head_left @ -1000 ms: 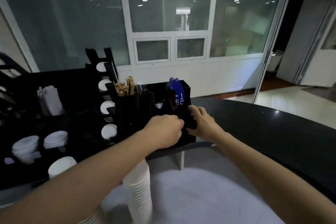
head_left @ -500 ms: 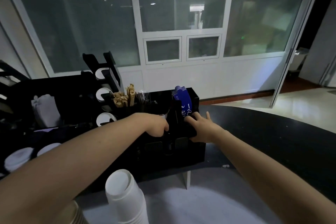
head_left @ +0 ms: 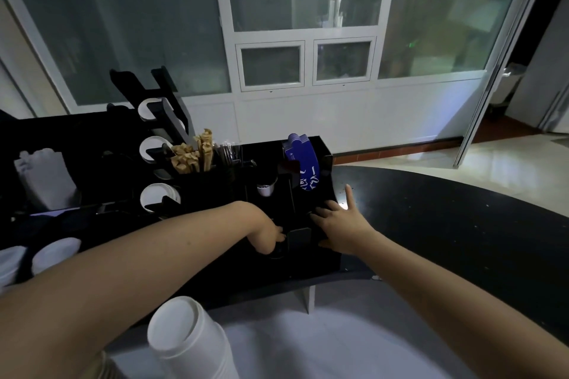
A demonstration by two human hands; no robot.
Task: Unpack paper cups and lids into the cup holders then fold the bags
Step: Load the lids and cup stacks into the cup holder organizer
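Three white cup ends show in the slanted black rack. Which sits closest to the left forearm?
The lowest cup end. It sits at the rack's bottom slot, just above the left forearm; the middle one and top one are farther up.

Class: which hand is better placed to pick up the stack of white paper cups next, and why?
Probably the left hand: the paper cup stack stands under its forearm, on that side. The right hand lies spread on the black organizer, farther away.

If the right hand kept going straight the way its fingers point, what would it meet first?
Probably the blue sleeves standing in the black organizer just beyond the right hand; depth is unclear, so its outer finger might pass along the organizer's side.
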